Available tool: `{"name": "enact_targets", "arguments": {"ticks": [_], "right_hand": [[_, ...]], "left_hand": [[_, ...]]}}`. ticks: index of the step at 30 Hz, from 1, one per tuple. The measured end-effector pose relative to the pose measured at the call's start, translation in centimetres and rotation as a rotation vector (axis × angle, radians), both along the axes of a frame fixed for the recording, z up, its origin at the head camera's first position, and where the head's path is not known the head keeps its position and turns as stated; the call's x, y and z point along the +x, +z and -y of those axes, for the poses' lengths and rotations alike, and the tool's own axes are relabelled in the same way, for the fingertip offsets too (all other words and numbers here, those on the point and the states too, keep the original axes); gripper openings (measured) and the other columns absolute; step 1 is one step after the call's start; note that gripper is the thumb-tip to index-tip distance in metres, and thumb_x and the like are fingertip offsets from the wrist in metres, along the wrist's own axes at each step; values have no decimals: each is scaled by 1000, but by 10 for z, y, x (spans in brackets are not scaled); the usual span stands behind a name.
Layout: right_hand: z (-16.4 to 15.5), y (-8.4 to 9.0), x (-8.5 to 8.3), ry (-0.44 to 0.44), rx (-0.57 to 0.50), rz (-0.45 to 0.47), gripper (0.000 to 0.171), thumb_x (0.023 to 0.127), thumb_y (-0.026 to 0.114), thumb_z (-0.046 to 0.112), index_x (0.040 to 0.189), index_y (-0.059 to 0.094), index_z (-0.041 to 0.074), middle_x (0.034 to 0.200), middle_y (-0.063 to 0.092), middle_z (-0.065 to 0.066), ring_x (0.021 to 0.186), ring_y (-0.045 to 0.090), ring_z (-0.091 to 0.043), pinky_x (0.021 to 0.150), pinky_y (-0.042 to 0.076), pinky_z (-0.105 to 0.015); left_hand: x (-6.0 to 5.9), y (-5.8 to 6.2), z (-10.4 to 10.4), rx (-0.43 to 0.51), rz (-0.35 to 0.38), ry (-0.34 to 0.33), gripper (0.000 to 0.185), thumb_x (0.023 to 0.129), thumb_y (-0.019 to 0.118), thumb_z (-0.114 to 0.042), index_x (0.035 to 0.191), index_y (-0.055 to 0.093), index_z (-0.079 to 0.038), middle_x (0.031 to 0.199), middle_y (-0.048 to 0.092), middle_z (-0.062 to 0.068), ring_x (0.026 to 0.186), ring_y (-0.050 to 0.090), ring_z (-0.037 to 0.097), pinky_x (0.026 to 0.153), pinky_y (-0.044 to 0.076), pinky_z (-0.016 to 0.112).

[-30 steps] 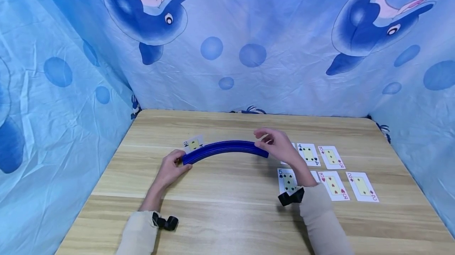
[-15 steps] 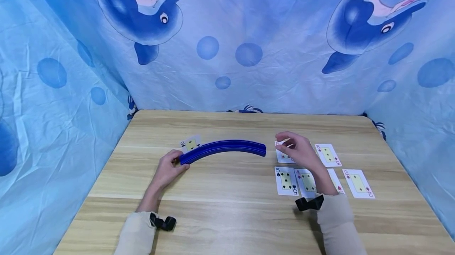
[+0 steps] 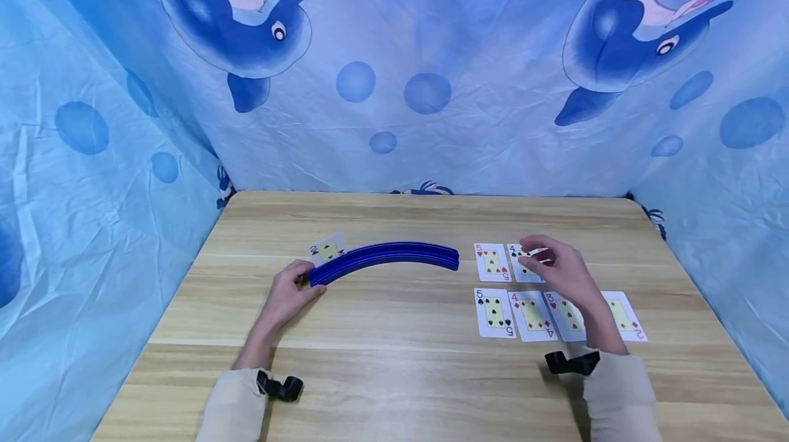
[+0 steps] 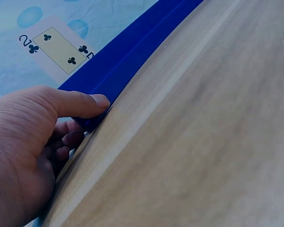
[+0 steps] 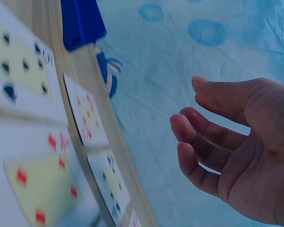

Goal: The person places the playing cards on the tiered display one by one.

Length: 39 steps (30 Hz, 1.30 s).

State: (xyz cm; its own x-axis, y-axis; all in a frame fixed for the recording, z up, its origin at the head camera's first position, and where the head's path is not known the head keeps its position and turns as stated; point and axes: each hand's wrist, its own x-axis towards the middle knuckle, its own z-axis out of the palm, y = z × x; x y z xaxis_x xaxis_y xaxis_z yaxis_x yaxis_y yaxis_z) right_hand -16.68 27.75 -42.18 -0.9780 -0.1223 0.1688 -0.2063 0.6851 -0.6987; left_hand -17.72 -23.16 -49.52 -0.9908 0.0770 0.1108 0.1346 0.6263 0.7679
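My left hand (image 3: 290,296) pinches the left end of a curved blue playing card holder (image 3: 388,252), thumb on its near side in the left wrist view. A two of clubs (image 4: 57,49) stands upright in the holder near that end, its lower part hidden. My right hand (image 3: 557,267) hovers above the upper row of face-up cards, fingers loosely bent and nothing between them. Its fingertips overlap the four of spades (image 3: 519,271) in the head view. Left of that card lies the five of hearts (image 3: 492,262).
A lower row holds the five of spades (image 3: 495,313), four of diamonds (image 3: 533,316), three of hearts (image 3: 565,315) and two of diamonds (image 3: 625,315), the latter two partly behind my right arm. The wooden table (image 3: 382,366) meets a blue dolphin-print curtain (image 3: 431,24) at the back.
My right hand has left the right end of the card holder and moved right over the upper card row, uncovering the five of hearts. My left hand keeps its grip on the holder.
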Motion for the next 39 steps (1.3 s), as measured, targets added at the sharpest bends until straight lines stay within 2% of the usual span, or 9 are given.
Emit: {"name": "enact_targets", "arguments": {"ticks": [4, 12, 19, 21, 24, 27, 31, 34, 39], "right_hand": [[-19, -2, 7, -43, 28, 11, 35, 98, 65, 21, 128, 62, 5, 120, 68, -18, 95, 64, -20, 75, 48, -15], [-65, -6, 23, -106, 82, 4, 37, 98, 65, 22, 127, 62, 0, 118, 67, -23, 86, 50, 15, 73, 44, -9], [-102, -16, 35, -121, 93, 57, 40, 99, 64, 21, 129, 59, -5, 120, 63, -30, 90, 42, 22, 71, 43, -7], [-110, -20, 38, -131, 112, 96, 42, 99, 64, 21, 130, 58, -6, 123, 62, -31, 94, 49, 14, 71, 42, -8], [-121, -25, 41, -146, 142, 173, 46, 99, 64, 24, 132, 56, -7, 127, 59, -33, 105, 60, -15, 71, 41, -12], [-130, -29, 43, -153, 163, 241, 49, 98, 65, 26, 133, 55, -8, 130, 57, -34, 113, 55, -46, 75, 42, -19], [-140, -32, 44, -136, 207, 304, 57, 93, 71, 31, 132, 55, -8, 132, 54, -35, 114, 53, -46, 82, 46, -40], [-143, -34, 45, -109, 218, 340, 63, 88, 76, 33, 131, 56, -8, 136, 51, -37, 117, 49, -49, 89, 43, -58], [-146, -36, 50, -64, 209, 335, 64, 80, 83, 31, 127, 59, -5, 140, 47, -37, 125, 43, -54, 95, 38, -67]], "left_hand": [[0, -1, 0, -1, 3, 1, 40, 81, 80, -8, 117, 67, 4, 123, 67, 20, 112, 62, 33, 88, 48, 25], [0, -2, 0, 0, -8, -3, 37, 81, 81, -8, 114, 68, 3, 120, 67, 19, 106, 61, 28, 84, 46, 21], [0, -2, -1, 6, -3, -5, 36, 81, 80, -7, 113, 68, 2, 120, 67, 19, 107, 61, 28, 85, 46, 22], [0, -2, -1, 10, 3, -4, 36, 81, 81, -7, 114, 68, 2, 121, 67, 19, 108, 61, 28, 85, 46, 22], [-1, -2, 0, 10, 5, -6, 36, 81, 81, -7, 114, 68, 3, 121, 67, 19, 107, 60, 28, 85, 46, 21], [-1, -2, 0, 9, 4, -6, 36, 81, 81, -7, 114, 68, 3, 120, 67, 19, 107, 60, 27, 84, 46, 20], [-1, -2, 0, 9, 0, -7, 37, 81, 80, -7, 115, 68, 3, 121, 66, 20, 108, 61, 29, 84, 46, 19], [-1, -1, 1, 11, -1, -7, 36, 82, 80, -7, 115, 68, 3, 121, 66, 20, 108, 61, 30, 84, 46, 20], [-2, -2, 0, 8, 8, -7, 36, 82, 80, -8, 114, 68, 3, 122, 66, 20, 110, 61, 30, 86, 45, 21]]}}
